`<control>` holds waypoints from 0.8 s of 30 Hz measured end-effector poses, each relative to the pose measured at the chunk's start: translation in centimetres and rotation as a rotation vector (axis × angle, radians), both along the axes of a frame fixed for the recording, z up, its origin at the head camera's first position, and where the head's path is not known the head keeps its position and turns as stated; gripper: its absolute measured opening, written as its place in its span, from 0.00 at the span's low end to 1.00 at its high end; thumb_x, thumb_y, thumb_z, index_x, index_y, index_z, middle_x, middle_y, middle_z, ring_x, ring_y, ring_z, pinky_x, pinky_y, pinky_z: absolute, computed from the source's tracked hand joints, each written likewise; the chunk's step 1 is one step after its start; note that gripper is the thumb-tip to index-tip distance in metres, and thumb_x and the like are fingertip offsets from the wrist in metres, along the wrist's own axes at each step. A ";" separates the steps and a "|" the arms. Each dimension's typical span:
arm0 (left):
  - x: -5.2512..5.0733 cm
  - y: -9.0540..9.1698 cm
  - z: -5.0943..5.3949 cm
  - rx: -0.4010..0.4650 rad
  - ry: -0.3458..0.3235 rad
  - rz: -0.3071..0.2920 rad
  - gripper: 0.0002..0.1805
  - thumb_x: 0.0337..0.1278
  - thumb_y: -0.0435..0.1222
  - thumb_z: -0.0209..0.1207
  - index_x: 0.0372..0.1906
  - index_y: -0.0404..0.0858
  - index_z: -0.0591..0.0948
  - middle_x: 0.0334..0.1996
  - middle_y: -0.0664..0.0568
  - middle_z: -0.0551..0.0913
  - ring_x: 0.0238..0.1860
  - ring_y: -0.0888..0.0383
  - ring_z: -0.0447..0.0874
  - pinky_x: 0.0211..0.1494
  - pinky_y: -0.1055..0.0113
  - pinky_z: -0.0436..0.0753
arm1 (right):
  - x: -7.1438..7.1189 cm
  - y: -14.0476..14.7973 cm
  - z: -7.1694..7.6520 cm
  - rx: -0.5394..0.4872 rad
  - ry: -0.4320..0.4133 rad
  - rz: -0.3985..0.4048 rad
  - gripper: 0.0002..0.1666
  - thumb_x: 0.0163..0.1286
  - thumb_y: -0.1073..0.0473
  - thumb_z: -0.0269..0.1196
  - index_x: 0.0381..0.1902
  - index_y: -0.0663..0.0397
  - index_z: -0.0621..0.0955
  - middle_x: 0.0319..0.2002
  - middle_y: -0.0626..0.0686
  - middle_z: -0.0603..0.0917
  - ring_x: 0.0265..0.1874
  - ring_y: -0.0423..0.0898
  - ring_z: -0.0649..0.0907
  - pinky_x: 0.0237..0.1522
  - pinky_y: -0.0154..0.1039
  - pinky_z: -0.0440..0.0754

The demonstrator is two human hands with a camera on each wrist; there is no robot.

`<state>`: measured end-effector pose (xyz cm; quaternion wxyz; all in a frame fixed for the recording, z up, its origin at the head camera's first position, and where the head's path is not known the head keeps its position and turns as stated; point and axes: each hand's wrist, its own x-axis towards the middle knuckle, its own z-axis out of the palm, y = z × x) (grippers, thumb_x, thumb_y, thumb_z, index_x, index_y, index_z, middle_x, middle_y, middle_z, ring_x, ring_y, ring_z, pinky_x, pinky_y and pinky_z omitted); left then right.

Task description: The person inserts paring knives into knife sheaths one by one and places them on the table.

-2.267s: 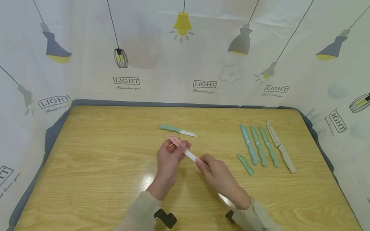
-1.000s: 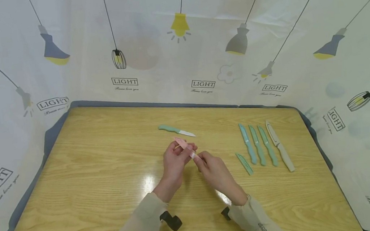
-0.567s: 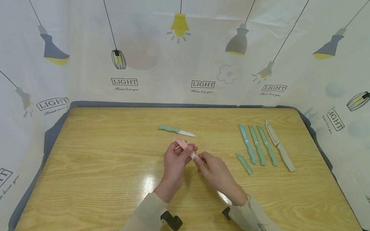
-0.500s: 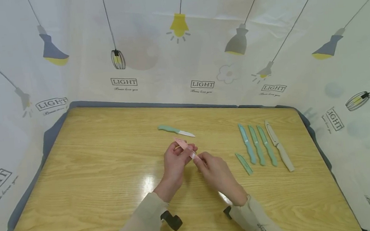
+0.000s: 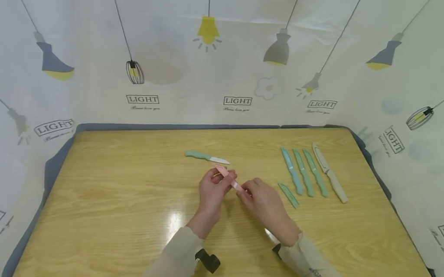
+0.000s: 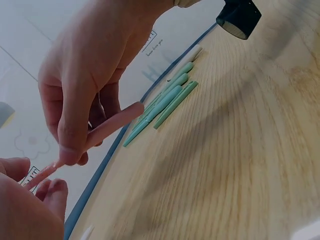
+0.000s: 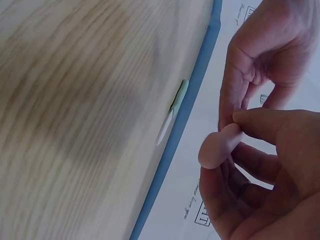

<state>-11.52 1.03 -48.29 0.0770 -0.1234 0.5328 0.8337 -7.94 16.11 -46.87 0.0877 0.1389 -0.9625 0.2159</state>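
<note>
In the head view, my left hand pinches the pink sheath of a small paring knife between thumb and fingers. Its pink handle sits between the thumb and fingertips of my right hand. Sheath and handle form one slanting line above the table, and I see no long stretch of white blade between them. Seen from the right wrist, the rounded handle end points toward the camera. Just beyond my left fingertips lies an unsheathed paring knife with a green handle and white blade.
On the right side of the wooden table lie a loose green sheath, a sheathed blue knife, two sheathed green knives and a larger cream knife. A printed curtain surrounds the table's far edges.
The white blade that showed between pink sheath and handle has slid into the sheath. My two hands came closer together, and the right fingers have shifted on the handle. The head view has turned slightly.
</note>
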 end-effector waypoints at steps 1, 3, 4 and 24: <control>0.0 0.0 0.0 -0.014 0.000 -0.001 0.22 0.66 0.25 0.64 0.62 0.25 0.74 0.52 0.35 0.86 0.47 0.54 0.89 0.54 0.64 0.87 | -0.1 0.2 0.0 -0.005 -0.013 -0.007 0.11 0.72 0.55 0.69 0.39 0.60 0.87 0.31 0.51 0.82 0.25 0.43 0.77 0.25 0.37 0.78; 0.0 -0.1 -0.1 -0.032 0.003 -0.003 0.22 0.66 0.26 0.64 0.62 0.25 0.75 0.54 0.36 0.85 0.48 0.55 0.88 0.56 0.63 0.87 | -0.2 0.7 0.1 -0.021 -0.050 -0.030 0.12 0.73 0.55 0.68 0.40 0.60 0.87 0.31 0.50 0.80 0.25 0.42 0.76 0.25 0.37 0.78; 0.1 -0.3 -0.1 -0.037 0.004 -0.001 0.22 0.66 0.26 0.64 0.62 0.25 0.75 0.54 0.35 0.84 0.48 0.55 0.87 0.57 0.62 0.87 | -0.4 1.0 0.1 -0.028 -0.069 -0.043 0.12 0.74 0.55 0.68 0.41 0.61 0.87 0.30 0.50 0.80 0.25 0.42 0.75 0.26 0.37 0.77; -0.3 -3.6 -0.2 -0.063 0.015 0.027 0.22 0.66 0.27 0.65 0.60 0.23 0.74 0.49 0.42 0.82 0.47 0.56 0.86 0.59 0.65 0.85 | -4.9 9.3 -0.1 0.087 -0.200 -0.192 0.17 0.79 0.58 0.59 0.39 0.69 0.85 0.19 0.51 0.77 0.14 0.44 0.71 0.14 0.35 0.67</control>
